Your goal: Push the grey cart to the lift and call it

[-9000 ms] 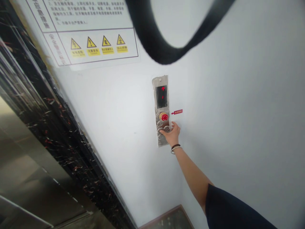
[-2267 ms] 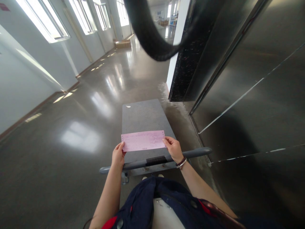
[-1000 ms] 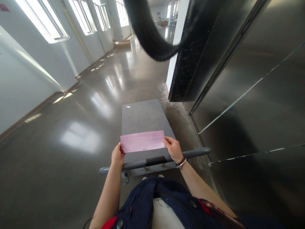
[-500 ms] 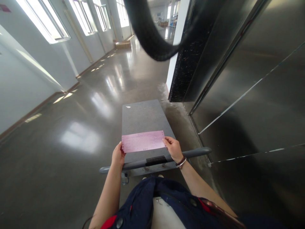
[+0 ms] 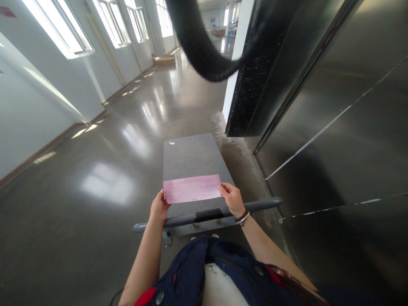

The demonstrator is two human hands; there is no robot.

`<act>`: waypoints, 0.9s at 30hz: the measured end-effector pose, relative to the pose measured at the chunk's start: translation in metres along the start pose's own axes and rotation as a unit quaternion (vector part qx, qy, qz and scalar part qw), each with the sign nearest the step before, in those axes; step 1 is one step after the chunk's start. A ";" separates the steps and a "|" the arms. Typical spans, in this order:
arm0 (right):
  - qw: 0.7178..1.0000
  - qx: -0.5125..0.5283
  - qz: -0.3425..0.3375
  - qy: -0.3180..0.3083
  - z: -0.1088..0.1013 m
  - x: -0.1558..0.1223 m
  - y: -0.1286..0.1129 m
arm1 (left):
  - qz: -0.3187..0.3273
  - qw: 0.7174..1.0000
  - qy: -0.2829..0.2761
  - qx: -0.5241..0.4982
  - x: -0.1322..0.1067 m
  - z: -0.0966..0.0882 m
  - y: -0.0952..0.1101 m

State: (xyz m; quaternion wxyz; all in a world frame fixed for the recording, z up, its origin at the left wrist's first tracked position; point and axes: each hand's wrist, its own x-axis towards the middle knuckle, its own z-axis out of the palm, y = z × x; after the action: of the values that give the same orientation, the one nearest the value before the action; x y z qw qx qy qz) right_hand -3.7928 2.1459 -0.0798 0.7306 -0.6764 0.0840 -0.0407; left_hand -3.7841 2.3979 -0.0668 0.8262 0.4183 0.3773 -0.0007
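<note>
A pink paper form (image 5: 192,189) with punched holes along its short ends is stretched between my two hands, its faint print too small to read. My left hand (image 5: 160,206) is closed on its left end, and my right hand (image 5: 233,199) pinches the right end between thumb and fingers. Below the sheet runs the grey push handle (image 5: 181,221) of a platform trolley, with a black patch at its middle. The trolley's flat grey deck (image 5: 193,157) extends ahead, partly hidden by the form. Bracelets circle my right wrist.
Close on the right are shiny metal doors (image 5: 334,140) with a dark stone frame (image 5: 248,93). A small white scrap (image 5: 171,143) lies on the deck. Polished floor (image 5: 111,153) stretches ahead along a windowed wall, with a cardboard box (image 5: 165,60) farther off. A blurred black strap (image 5: 207,55) hangs overhead.
</note>
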 end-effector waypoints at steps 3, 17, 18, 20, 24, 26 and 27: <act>1.000 0.006 0.003 0.001 0.000 -0.001 -0.001 | -0.002 1.000 0.001 0.003 0.001 -0.001 0.000; 1.000 0.010 -0.001 -0.007 -0.001 0.000 0.003 | 0.020 0.999 0.007 0.028 -0.002 -0.001 -0.001; 1.000 0.009 -0.001 -0.008 -0.001 0.000 0.003 | 0.021 0.999 0.006 0.029 -0.001 -0.001 -0.002; 1.000 0.006 -0.003 -0.008 -0.001 0.000 0.004 | 0.023 0.999 0.005 0.030 0.000 -0.002 -0.003; 1.000 -0.003 -0.004 0.000 -0.001 0.000 0.003 | 0.028 0.999 0.005 0.026 0.000 -0.002 -0.003; 1.000 -0.004 -0.004 0.000 -0.001 0.000 0.002 | 0.031 0.999 0.003 0.020 -0.001 -0.001 -0.002; 1.000 -0.004 -0.004 -0.001 -0.001 0.000 0.001 | 0.031 0.999 0.001 0.019 -0.002 -0.001 -0.001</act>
State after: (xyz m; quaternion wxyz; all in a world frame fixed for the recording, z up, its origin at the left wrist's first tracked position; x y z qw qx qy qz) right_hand -3.7928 2.1452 -0.0812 0.7278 -0.6798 0.0808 -0.0422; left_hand -3.7863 2.3969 -0.0667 0.8175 0.4454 0.3647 0.0183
